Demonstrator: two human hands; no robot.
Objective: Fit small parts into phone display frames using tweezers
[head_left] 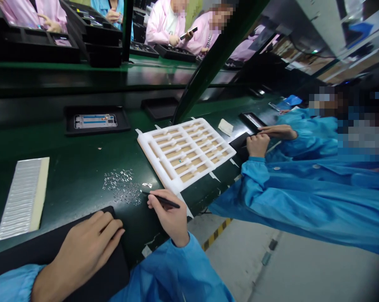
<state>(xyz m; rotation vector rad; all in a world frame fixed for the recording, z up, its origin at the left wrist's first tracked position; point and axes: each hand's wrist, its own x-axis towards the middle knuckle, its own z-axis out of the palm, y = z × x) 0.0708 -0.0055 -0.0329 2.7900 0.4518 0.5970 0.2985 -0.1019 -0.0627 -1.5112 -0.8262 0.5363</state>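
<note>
My right hand (172, 216) grips black tweezers (167, 201) whose tips point left, at the edge of a scatter of tiny shiny metal pieces (122, 186) on the green bench. My left hand (85, 243) lies palm down on a flat black tray or pad (122, 272) at the bench's near edge, its fingers slightly bent and nothing seen in them. Left of the metal pieces is a sheet with rows of silvery strips (21, 197) and a pale yellow margin. Just beyond my right hand lies a white foam tray (151, 153) with tan-bottomed slots.
A black tray with a phone frame (95, 121) stands at the back, beside another black tray (159, 108). A dark slanted post (205, 71) rises behind the foam tray. At right, a co-worker's hands (258, 144) work over a black tray. People in pink sit across the line.
</note>
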